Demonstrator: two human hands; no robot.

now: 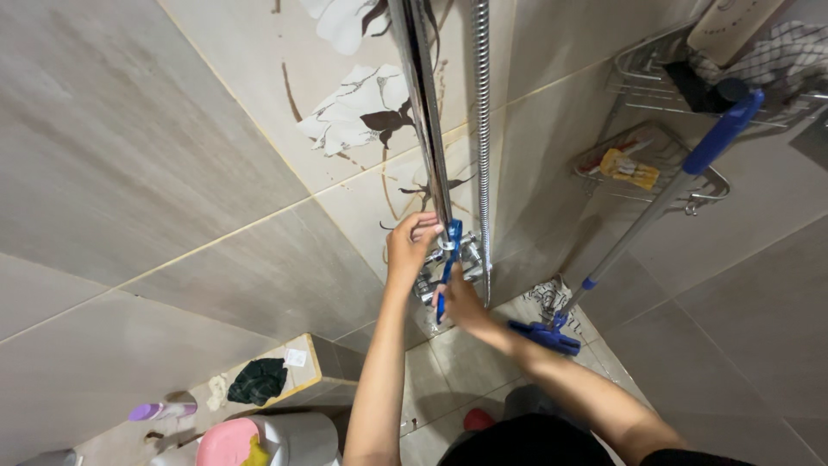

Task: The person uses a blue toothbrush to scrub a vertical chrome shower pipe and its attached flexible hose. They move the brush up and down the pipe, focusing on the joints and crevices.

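Closest to the camera I see a dark rounded shape (526, 442) at the bottom edge, and both bare forearms reach up from it toward the shower mixer (448, 263) on the tiled wall. At the mixer, the left hand (410, 246) has its fingers curled around the base of the chrome riser pipe (429, 112), just above the mixer. The right hand (461, 304), just below the mixer, pinches the lower end of a thin blue tool (448, 267) that stands nearly upright against the fitting. Beside the pipe hangs the ribbed shower hose (483, 138). Right of the mixer, a blue-handled mop (655, 207) leans in the corner, under wire shelves (655, 164). Far below and left of the mixer sits a pink and white container (267, 440).
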